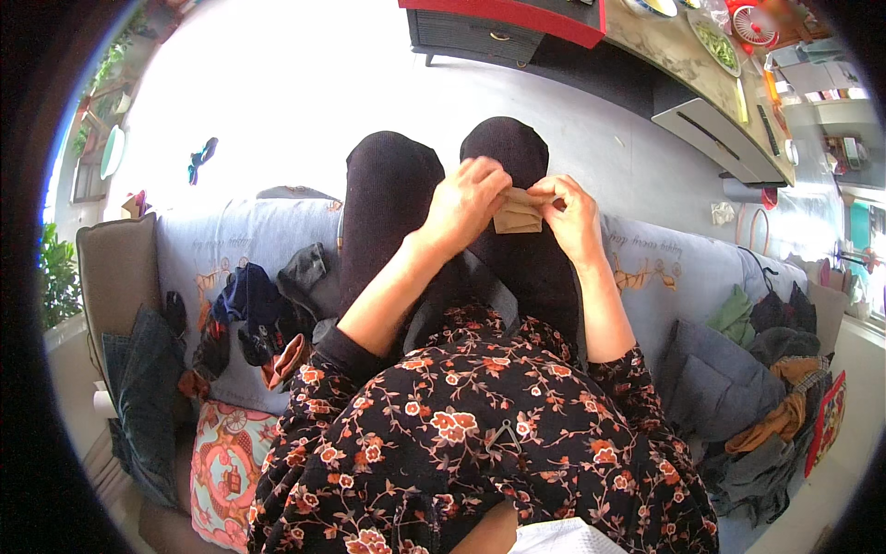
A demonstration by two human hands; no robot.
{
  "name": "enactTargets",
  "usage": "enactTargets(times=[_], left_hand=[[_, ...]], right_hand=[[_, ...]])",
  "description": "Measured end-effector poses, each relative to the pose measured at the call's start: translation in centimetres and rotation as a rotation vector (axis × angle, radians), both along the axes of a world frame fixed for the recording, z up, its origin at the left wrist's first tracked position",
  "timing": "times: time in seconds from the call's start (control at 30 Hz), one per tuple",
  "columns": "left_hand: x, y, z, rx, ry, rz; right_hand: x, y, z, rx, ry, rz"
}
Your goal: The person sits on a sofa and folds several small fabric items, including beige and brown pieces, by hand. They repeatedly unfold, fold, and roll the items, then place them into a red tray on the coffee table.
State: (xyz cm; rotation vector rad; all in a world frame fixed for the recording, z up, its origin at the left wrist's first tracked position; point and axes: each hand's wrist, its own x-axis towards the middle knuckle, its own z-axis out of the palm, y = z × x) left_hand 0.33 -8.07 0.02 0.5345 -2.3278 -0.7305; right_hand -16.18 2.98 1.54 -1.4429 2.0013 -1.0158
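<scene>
Over my knees, both hands grip a small folded piece of tan cloth [520, 216], perhaps a sock. My left hand [469, 197] pinches its upper left edge, while my right hand [569, 211] holds the upper right corner between thumb and fingers. The lower part of the cloth hangs between them in layers, above black trousers [391, 208]. What the left fingertips do is partly hidden behind the hand. A grey strap [493, 280] lies across my lap.
Dark clothes and socks [252, 305] lie loose on the sofa cover [208, 235] at left, by a patterned cushion [232, 471]. At right is a heap of clothes [754, 388]. A marble-topped table [644, 48] carries a plate of cut greens [716, 45] and a small fan [753, 26].
</scene>
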Motion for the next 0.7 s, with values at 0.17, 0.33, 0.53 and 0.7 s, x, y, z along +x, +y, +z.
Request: enactTargets(times=[0.17, 0.33, 0.53, 0.7], left_hand=[[0.5, 1.6, -0.5, -0.013, 0.038, 0.019], [0.6, 1.9, -0.3, -0.122, 0.023, -0.054], [0.8, 2.3, 0.0, -0.139, -0.046, -0.062], [1.3, 3.1, -0.3, -0.178, -0.046, -0.106]], right_hand=[[0.8, 1.7, 0.4, -0.119, 0.249, 0.091], [1.6, 2.4, -0.7, -0.248, 0.403, 0.022], [1.9, 1.6, -1.0, -0.293, 0.404, -0.067], [1.8, 1.9, -1.5, -0.262, 0.384, -0.029]])
